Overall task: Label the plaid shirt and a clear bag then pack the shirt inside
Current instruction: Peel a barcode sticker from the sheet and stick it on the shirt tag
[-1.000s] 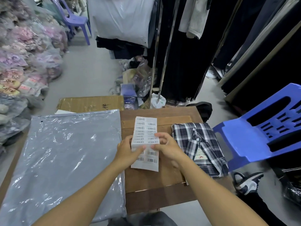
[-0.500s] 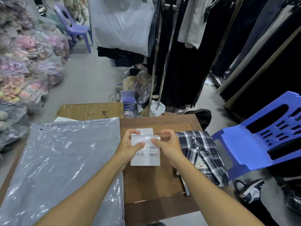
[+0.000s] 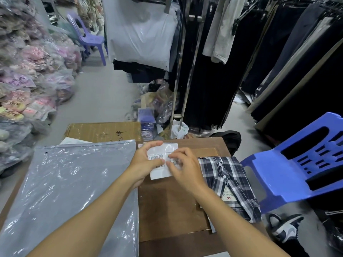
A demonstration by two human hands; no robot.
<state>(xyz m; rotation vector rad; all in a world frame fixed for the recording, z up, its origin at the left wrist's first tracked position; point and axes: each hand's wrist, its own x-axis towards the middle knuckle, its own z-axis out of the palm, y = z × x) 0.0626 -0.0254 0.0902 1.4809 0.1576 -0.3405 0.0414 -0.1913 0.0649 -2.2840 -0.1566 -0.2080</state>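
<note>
Beyond the far edge of the brown wooden surface (image 3: 172, 206), a taped cardboard box (image 3: 104, 131) with dark handwriting on its top. Right of the surface, a blue plastic chair (image 3: 297, 164), tipped over on its side; below it on the floor, a dark sneaker (image 3: 284, 226) with a white sole. Further back from the surface, a metal garment rack (image 3: 182, 71) hung with dark clothes, a large white plastic bag (image 3: 141, 36) draped beside it. Far left of the surface, heaps of bagged pink and purple garments (image 3: 31, 76). Beyond those heaps, a lilac plastic chair (image 3: 87, 38) standing upright on the grey floor (image 3: 100, 97).
</note>
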